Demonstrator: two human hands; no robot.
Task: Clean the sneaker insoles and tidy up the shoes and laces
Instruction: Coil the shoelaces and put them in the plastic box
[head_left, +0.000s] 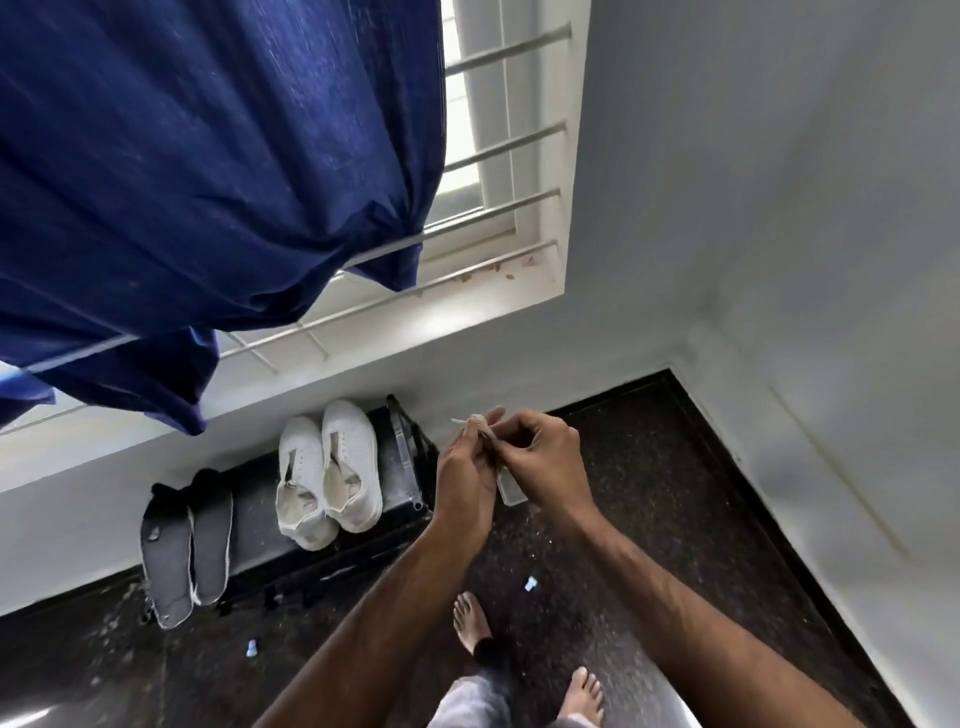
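Both hands meet in front of the person: the left hand (465, 467) and right hand (540, 457) each pinch a bundled off-white shoelace (475, 422) in their grip. Two white laceless sneakers (327, 467) sit on a black counter (358, 530), beside two grey foam insoles (187, 540).

Lit by daylight from the barred window (498, 156), partly blocked by the blue curtain (208, 182). Overexposed glare at the panes. Soft, dim shade across the dark floor (649, 493). Strong wide-angle bending at the edges; slight overall softness, wall corners smeared.
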